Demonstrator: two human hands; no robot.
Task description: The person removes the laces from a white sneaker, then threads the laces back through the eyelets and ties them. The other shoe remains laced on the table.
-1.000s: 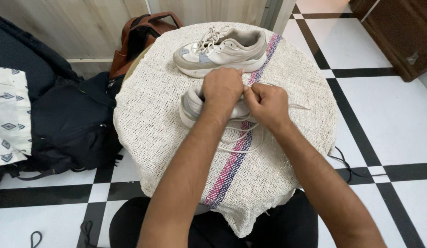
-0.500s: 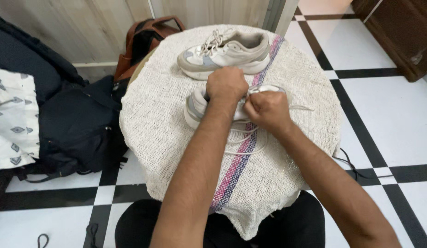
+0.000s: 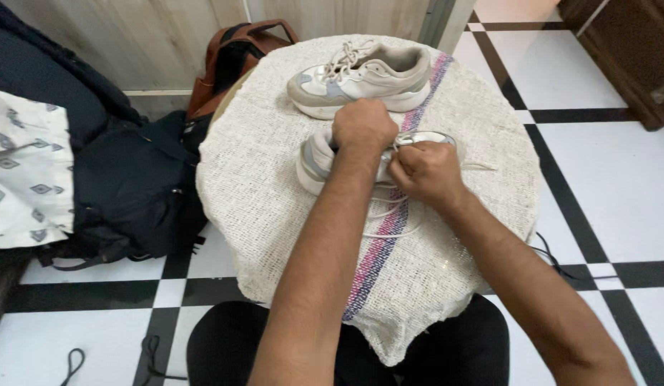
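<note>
I see the near shoe (image 3: pixel 312 159) lying mid-table on the woven cloth (image 3: pixel 260 214), mostly hidden under both hands. My left hand (image 3: pixel 362 129) is curled shut over its upper, pressing it down; my right hand (image 3: pixel 425 171) has its fingers pinched together on the lace (image 3: pixel 389 232), whose loose loops trail toward me across the striped band. I judge the shoe light and soft on top, stiff at the sole, so the sole edge or heel is the firm place to hold; the lace is thin, limp and easy to let slip. A second shoe (image 3: pixel 364 77) sits behind, apart. A dark backpack (image 3: pixel 132 193) rests on the floor at left
</note>
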